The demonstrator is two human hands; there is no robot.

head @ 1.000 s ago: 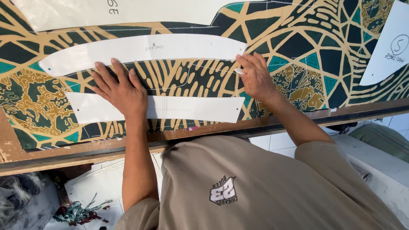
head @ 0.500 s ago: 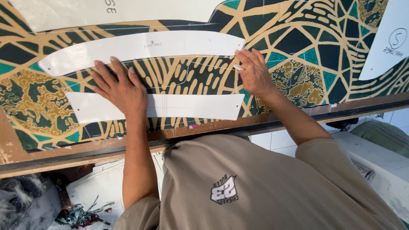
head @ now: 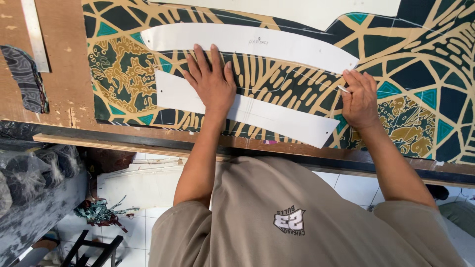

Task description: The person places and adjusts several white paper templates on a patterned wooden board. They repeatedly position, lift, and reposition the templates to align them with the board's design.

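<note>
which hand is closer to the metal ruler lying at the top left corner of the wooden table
Left. The left hand presses flat on the patterned fabric, a short way right of the steel ruler. The right hand, pinching a small white marker, sits much farther right.

No packages, signs or screens show anywhere here. The nearest thing to a label is a small dark handwritten mark [head: 259,41] on the long white curved paper pattern [head: 297,47], which lies on the patterned cloth on the table.
</note>
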